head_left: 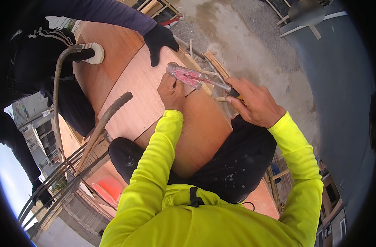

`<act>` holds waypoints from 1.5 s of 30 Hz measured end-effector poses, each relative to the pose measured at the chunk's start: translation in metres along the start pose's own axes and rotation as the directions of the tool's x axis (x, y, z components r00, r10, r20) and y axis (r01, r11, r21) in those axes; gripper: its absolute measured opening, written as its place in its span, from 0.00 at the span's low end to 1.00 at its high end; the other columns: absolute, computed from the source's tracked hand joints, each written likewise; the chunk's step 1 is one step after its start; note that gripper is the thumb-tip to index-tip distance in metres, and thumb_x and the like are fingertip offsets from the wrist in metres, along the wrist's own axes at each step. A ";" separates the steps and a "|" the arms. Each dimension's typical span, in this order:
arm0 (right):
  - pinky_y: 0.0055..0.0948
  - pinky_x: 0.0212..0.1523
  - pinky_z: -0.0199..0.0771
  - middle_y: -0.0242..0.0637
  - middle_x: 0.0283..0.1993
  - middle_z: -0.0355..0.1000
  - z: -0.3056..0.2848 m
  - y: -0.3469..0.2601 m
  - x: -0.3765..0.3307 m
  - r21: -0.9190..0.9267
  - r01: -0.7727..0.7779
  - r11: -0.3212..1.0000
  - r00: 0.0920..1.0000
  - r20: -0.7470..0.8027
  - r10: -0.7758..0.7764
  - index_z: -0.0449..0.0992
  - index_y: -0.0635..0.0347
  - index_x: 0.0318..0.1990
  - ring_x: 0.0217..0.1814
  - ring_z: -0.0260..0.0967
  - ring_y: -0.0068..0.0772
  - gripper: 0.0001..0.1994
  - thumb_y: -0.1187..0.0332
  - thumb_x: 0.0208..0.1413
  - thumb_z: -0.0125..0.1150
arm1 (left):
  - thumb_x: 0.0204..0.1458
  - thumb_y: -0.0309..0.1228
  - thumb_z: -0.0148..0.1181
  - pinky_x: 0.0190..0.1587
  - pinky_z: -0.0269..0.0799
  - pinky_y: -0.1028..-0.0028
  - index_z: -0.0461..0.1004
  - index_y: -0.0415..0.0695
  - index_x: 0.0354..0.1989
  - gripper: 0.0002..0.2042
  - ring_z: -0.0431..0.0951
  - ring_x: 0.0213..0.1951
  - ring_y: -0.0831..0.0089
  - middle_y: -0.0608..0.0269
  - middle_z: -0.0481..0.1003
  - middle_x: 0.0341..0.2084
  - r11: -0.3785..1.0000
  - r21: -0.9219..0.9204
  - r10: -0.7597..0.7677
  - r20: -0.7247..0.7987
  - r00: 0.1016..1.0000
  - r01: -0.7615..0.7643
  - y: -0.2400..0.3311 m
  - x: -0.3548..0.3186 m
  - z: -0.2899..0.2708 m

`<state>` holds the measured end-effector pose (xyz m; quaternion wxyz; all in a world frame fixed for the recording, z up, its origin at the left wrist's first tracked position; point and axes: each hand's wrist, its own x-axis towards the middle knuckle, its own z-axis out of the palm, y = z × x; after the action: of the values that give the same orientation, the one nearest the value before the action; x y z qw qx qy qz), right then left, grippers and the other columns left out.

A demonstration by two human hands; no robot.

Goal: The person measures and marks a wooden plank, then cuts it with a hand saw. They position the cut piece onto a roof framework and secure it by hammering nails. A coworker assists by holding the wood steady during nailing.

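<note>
My right hand (256,101) is closed round the grip of a hammer (214,83), whose worn, red-stained head lies over my left fist. My left hand (171,92) is curled closed against a pale plywood sheet (136,88). The hammer head covers its fingertips, so what they pinch, if anything, is hidden. Beneath and beside that sheet lie darker plywood panels (200,127), some under my bent knees. At the sheet's far edge rests a co-worker's black-gloved hand (160,41), fingers spread.
Ribbed steel bars (109,115) curve up at the left beside a red rounded object (107,189). The co-worker's other gloved hand (42,194) is near more bars. Timber strips (217,64) line the panels' right edge; concrete ground (237,37) lies far below.
</note>
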<state>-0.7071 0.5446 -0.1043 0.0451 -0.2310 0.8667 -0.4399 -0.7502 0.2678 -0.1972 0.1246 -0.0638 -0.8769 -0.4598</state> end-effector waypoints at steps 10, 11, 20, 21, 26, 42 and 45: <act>0.46 0.34 0.75 0.48 0.42 0.72 0.006 -0.024 0.013 -0.122 -0.025 0.992 0.999 0.026 0.028 0.68 0.55 0.63 0.36 0.74 0.55 0.23 0.69 0.60 0.63 | 0.57 0.19 0.60 0.48 0.74 0.73 0.82 0.39 0.36 0.05 0.80 0.40 0.71 0.62 0.81 0.36 0.992 -0.092 -0.081 0.020 0.996 0.083 -0.011 -0.003 0.004; 0.46 0.35 0.74 0.47 0.40 0.71 0.005 -0.026 0.012 -0.108 0.004 0.994 1.000 -0.004 -0.004 0.68 0.56 0.63 0.36 0.73 0.55 0.24 0.71 0.59 0.63 | 0.57 0.19 0.60 0.47 0.74 0.73 0.82 0.40 0.36 0.05 0.80 0.40 0.71 0.62 0.81 0.36 0.994 -0.091 -0.060 0.012 0.998 0.061 -0.013 -0.001 0.004; 0.43 0.33 0.73 0.45 0.38 0.71 -0.001 -0.036 -0.003 -0.111 -0.083 0.990 0.995 -0.062 0.077 0.69 0.58 0.64 0.33 0.72 0.54 0.26 0.74 0.57 0.65 | 0.54 0.22 0.64 0.43 0.76 0.67 0.81 0.40 0.40 0.06 0.81 0.40 0.57 0.54 0.80 0.37 0.998 -0.025 0.053 0.167 0.985 -0.049 -0.004 0.015 -0.017; 0.44 0.32 0.73 0.44 0.38 0.70 -0.002 -0.037 -0.005 -0.089 -0.066 0.994 0.994 -0.094 0.058 0.69 0.57 0.64 0.32 0.72 0.54 0.26 0.73 0.57 0.65 | 0.54 0.22 0.64 0.43 0.76 0.68 0.81 0.40 0.40 0.07 0.81 0.40 0.57 0.54 0.80 0.38 0.995 -0.053 0.089 0.190 0.978 -0.081 -0.002 0.021 -0.022; 0.40 0.31 0.74 0.46 0.38 0.73 -0.005 -0.041 -0.016 -0.062 -0.053 0.997 0.990 -0.135 0.044 0.70 0.61 0.62 0.31 0.73 0.51 0.27 0.77 0.53 0.68 | 0.54 0.24 0.62 0.45 0.77 0.64 0.83 0.42 0.42 0.08 0.82 0.42 0.56 0.52 0.81 0.40 0.956 -0.078 0.287 0.455 0.843 -0.284 0.003 0.086 -0.020; 0.33 0.36 0.75 0.49 0.38 0.73 0.007 -0.037 -0.022 -0.088 -0.141 0.986 0.975 -0.186 0.123 0.71 0.68 0.59 0.34 0.76 0.47 0.23 0.79 0.55 0.66 | 0.51 0.27 0.60 0.62 0.65 0.55 0.83 0.46 0.42 0.11 0.74 0.58 0.60 0.60 0.81 0.46 0.948 -0.094 0.301 0.587 0.752 -0.306 -0.013 0.129 -0.019; 0.34 0.36 0.75 0.48 0.37 0.73 0.010 -0.034 -0.017 -0.084 -0.123 0.989 0.970 -0.219 0.102 0.71 0.68 0.59 0.34 0.75 0.47 0.22 0.79 0.56 0.66 | 0.54 0.25 0.59 0.73 0.46 0.49 0.83 0.49 0.42 0.10 0.64 0.68 0.64 0.67 0.79 0.52 0.947 -0.103 0.305 0.589 0.748 -0.305 -0.017 0.086 -0.041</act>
<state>-0.6770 0.5267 -0.0857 -0.0350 -0.1346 0.8985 -0.4163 -0.8298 0.2241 -0.1644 -0.0847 -0.3475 -0.8486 -0.3898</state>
